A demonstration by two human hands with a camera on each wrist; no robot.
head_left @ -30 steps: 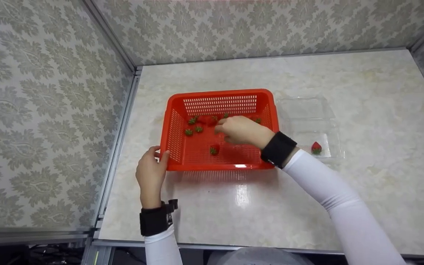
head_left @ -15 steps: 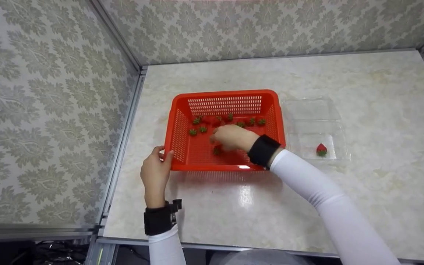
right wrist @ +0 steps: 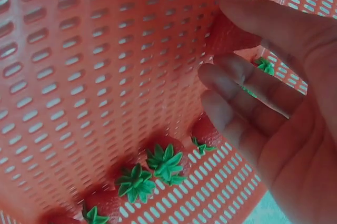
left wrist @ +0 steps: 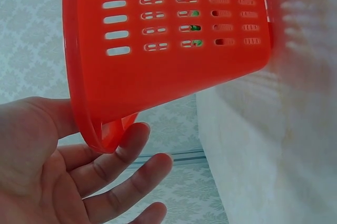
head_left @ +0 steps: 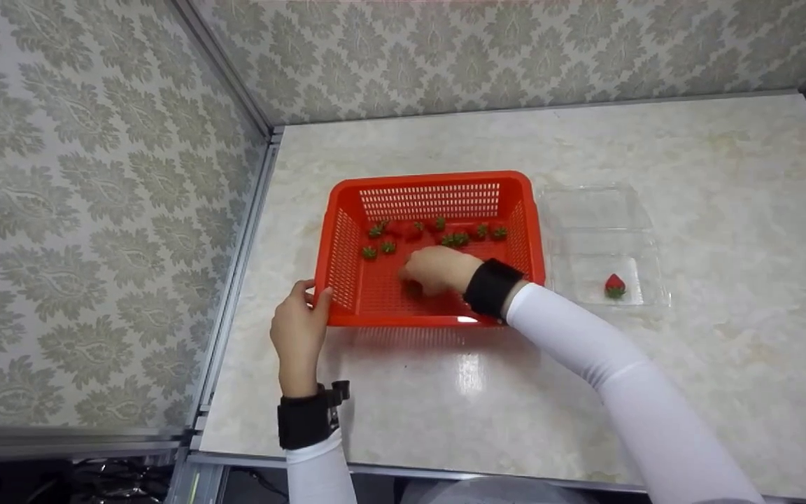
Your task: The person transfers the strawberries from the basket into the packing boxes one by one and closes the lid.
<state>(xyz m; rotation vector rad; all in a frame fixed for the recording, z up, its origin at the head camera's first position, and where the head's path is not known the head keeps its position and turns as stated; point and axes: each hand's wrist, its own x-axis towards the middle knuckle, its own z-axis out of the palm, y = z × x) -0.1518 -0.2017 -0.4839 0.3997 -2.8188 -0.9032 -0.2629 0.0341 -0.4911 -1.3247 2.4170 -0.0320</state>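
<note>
While the left hand (head_left: 298, 329) grips the near left corner of the red basket (head_left: 347, 280), with the thumb over the rim and the fingers curled under the lip as the left wrist view shows, the basket sits steady on the pale surface (head_left: 585, 392), apparently so that it does not slide as the other hand works inside it. The right hand (head_left: 434, 269) reaches down into the basket's near half; in the right wrist view its thumb and fingertips (right wrist: 221, 74) close on a strawberry (right wrist: 229, 34) lying against the slotted floor, though the pinch looks only partly made and I cannot tell whether the fruit is firmly held or merely touched. The other strawberries (head_left: 438, 234) lie in a loose row toward the basket's far wall, green caps showing, clear of the hand, which leaves the near one easy to single out. Just beside the basket's right wall an open clear plastic box (head_left: 606, 238) rests on the surface, its lid folded back toward the far edge, and a single strawberry (head_left: 614, 285) sits in its near tray; placed this close, it lies within a short reach of the right hand. Patterned walls (head_left: 95, 210) close the surface in at the left and far edges.
</note>
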